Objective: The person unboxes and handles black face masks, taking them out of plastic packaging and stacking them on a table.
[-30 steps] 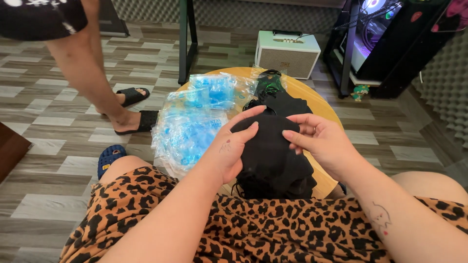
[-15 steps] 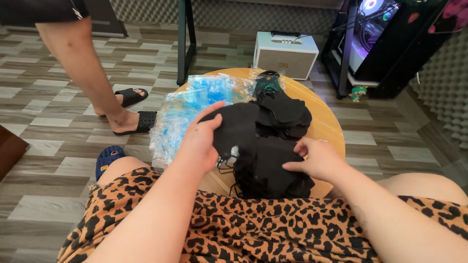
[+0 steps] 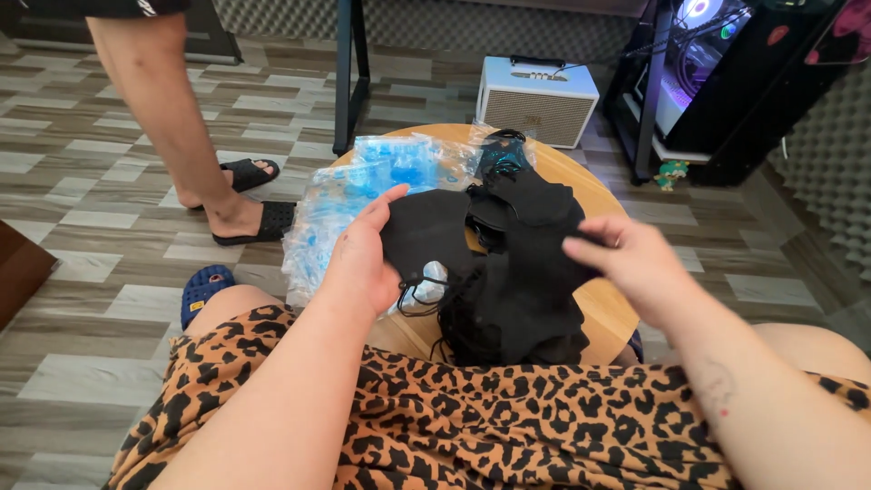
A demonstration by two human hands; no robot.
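A pile of black face masks (image 3: 522, 299) lies on a small round wooden table (image 3: 610, 308) in front of my knees. My left hand (image 3: 363, 259) holds one black mask (image 3: 426, 231) by its left edge, lifted off the pile, its ear loop dangling. My right hand (image 3: 626, 259) pinches the right side of the black masks with thumb and fingers. A heap of clear plastic wrappers with blue print (image 3: 349, 195) covers the table's left side, next to my left hand.
Another person's bare legs (image 3: 168, 118) in black slippers (image 3: 259, 222) stand at the left on the wood-pattern floor. A white speaker box (image 3: 535, 100) and a lit computer case (image 3: 708, 63) stand behind the table. A blue clog (image 3: 204, 289) shows by my left knee.
My left hand has lifted one mask up off the pile. My right hand has risen from the pile's lower edge to its right side. The other person's legs shifted slightly.
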